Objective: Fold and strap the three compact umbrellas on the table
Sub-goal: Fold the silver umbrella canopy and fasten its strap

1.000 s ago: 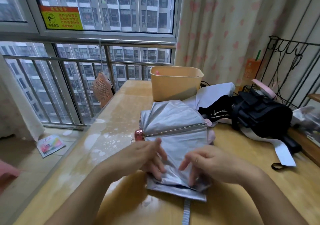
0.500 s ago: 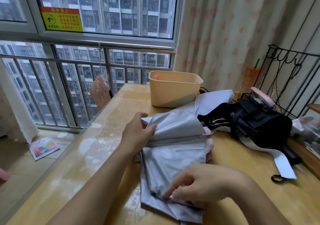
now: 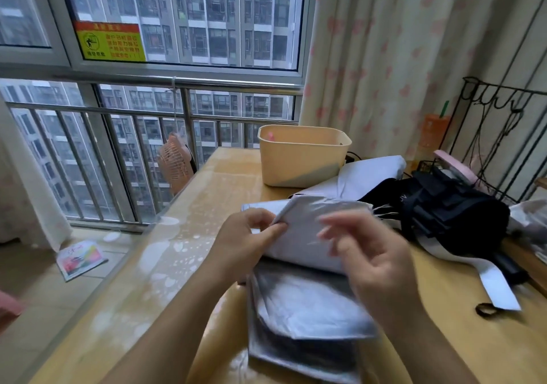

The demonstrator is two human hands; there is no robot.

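Observation:
A silver compact umbrella [image 3: 307,303] lies half folded on the wooden table [image 3: 183,265] right in front of me. My left hand [image 3: 245,241] pinches a fold of its silver fabric at the upper left and lifts that panel. My right hand [image 3: 367,253] hovers blurred over the canopy's right side, fingers spread and holding nothing. A black umbrella [image 3: 453,209] lies bunched to the right, with a white strap [image 3: 497,283] trailing toward the table's edge. A pale white umbrella [image 3: 367,176] sits behind the silver one.
A cream plastic bin [image 3: 302,158] stands at the back of the table. A black wire rack [image 3: 503,134] rises at the far right, with a curtain behind it. A small pink fan [image 3: 174,164] sits by the window railing. A booklet [image 3: 80,257] lies on the floor at left.
My right hand has let go of the lower fabric and risen over the canopy. My left hand has moved right and now pinches a raised fold. The view came closer.

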